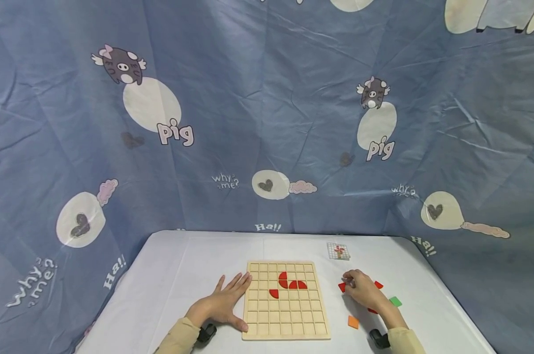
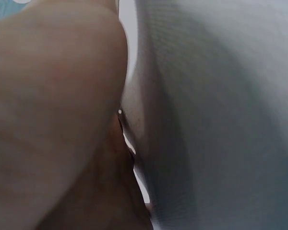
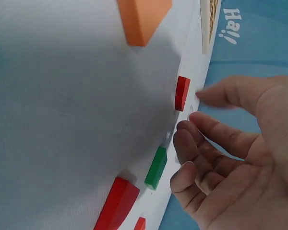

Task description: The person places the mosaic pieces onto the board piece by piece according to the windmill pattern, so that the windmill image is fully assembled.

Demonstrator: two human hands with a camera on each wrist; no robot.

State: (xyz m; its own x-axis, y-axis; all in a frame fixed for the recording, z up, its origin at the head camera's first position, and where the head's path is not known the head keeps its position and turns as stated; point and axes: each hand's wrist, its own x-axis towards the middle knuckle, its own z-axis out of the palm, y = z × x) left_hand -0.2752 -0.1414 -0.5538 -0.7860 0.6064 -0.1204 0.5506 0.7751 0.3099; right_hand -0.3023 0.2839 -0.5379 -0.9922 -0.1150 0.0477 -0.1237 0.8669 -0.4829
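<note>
- Here the left hand (image 1: pixel 222 302) lies flat and open, touching the left edge of the wooden grid board (image 1: pixel 286 324), probably steadying it.
- The right hand (image 1: pixel 363 290) has loosely curled fingers (image 3: pixel 201 143) over a red piece (image 1: pixel 341 287) on the surface (image 1: pixel 169 275); a grip I cannot tell.

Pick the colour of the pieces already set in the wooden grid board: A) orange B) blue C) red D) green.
C: the head view shows only red rounded pieces in the wooden grid board; the green piece and orange piece lie loose on the table to its right.
</note>
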